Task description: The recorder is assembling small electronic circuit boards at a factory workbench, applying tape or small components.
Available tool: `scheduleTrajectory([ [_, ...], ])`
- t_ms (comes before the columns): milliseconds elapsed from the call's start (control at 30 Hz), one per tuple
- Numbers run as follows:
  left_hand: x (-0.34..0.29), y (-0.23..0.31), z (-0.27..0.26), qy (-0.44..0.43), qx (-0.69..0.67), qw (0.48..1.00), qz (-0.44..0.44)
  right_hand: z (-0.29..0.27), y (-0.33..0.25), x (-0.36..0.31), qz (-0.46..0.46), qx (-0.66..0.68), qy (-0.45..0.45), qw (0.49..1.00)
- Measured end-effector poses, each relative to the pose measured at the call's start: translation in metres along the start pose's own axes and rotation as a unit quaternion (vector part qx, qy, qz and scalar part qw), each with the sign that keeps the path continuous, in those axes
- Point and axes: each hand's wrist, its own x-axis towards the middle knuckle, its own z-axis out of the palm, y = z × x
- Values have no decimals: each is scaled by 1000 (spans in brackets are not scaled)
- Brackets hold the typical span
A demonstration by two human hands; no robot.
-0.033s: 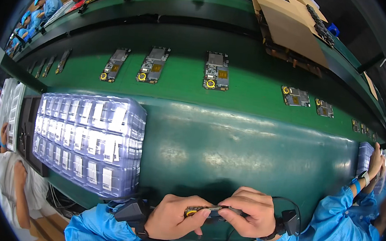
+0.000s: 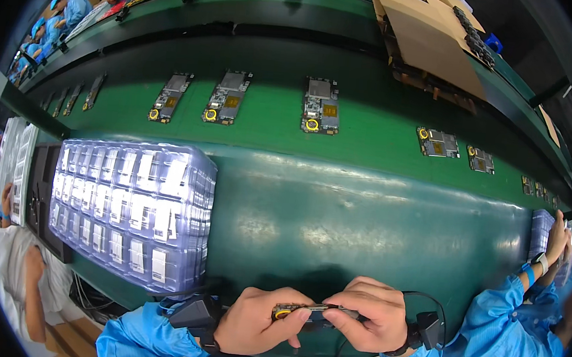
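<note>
One circuit board (image 2: 319, 308), left hand (image 2: 263, 323) and right hand (image 2: 372, 315) upon it; one tray stack (image 2: 205, 219).
Board: single, thin, flat, tilted nearly edge-on, yellow round part at its left end; lies right of the tray stack and nearer the wearer, thumb and fingers of each hand pinched narrowly on one end. Tray stack: glossy clear plastic, three rows of moulded pockets with white pieces. Beyond the stack and extending rightward, a matt green strip (image 2: 271, 109) bears laid boards (image 2: 321, 107), oblong, yellow-ringed: three large, two smaller at right, plus slim groups at either end, perhaps four each, too squeezed by the lens for certainty. Far beyond the stack, to its right: brown cardboard (image 2: 440, 49), flat-panelled.
</note>
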Motion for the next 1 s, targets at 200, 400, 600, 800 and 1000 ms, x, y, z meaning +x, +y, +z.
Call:
scheduleTrajectory([
  [200,2,-4,5,27,-71,997,-30,-14,1,4,62,70,-36,995],
  [400,5,-3,6,38,-91,993,-60,-12,6,2,75,82,-51,992],
  [600,6,3,7,30,-51,998,11,-19,23,3,56,173,-65,981],
  [800,7,-10,8,66,38,997,28,-3,32,1,72,213,-29,974],
  [1000,29,-28,16,141,-68,982,110,-33,60,4,130,247,76,957],
])
